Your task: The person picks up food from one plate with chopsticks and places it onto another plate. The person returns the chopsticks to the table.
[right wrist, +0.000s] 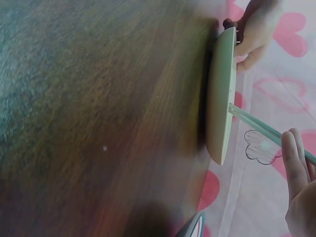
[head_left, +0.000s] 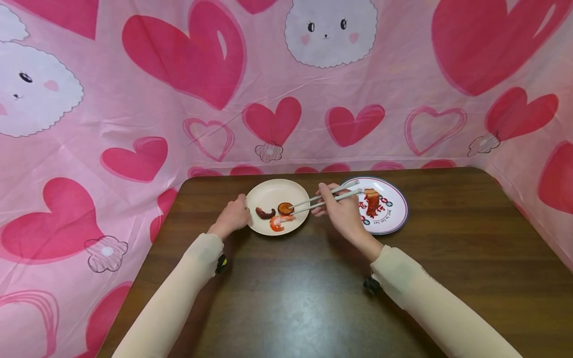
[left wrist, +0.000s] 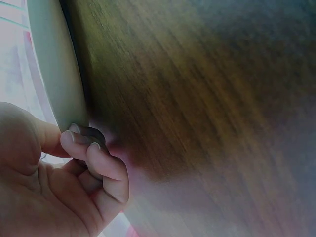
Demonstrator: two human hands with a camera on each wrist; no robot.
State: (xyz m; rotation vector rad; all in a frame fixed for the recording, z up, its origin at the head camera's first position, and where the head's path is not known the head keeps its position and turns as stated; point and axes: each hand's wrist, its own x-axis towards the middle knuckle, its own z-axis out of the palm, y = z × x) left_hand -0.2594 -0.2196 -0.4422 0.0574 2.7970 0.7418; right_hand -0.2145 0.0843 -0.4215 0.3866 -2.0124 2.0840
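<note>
At the rim of a cream plate (head_left: 274, 190), my left hand (head_left: 232, 217) pinches the left edge; in the left wrist view its thumb and curled fingers meet at the plate's side (left wrist: 55, 69). My right hand (head_left: 343, 213) holds a pair of pale chopsticks (head_left: 309, 200), which slant down to the left over the plate. Their tips are right at a round brown slice (head_left: 285, 208) and just above an orange shrimp (head_left: 277, 225). A dark curled piece like a tentacle (head_left: 265, 214) lies left of them. The right wrist view hides the food behind the plate's wall (right wrist: 223, 94).
Right of the cream plate, a white plate with a blue rim (head_left: 396, 219) bears a reddish-brown piece of food (head_left: 372, 201), partly behind my right hand. Both plates stand near the far edge of the brown wooden table (head_left: 286, 298). A pink heart-patterned cloth (head_left: 313, 89) hangs behind.
</note>
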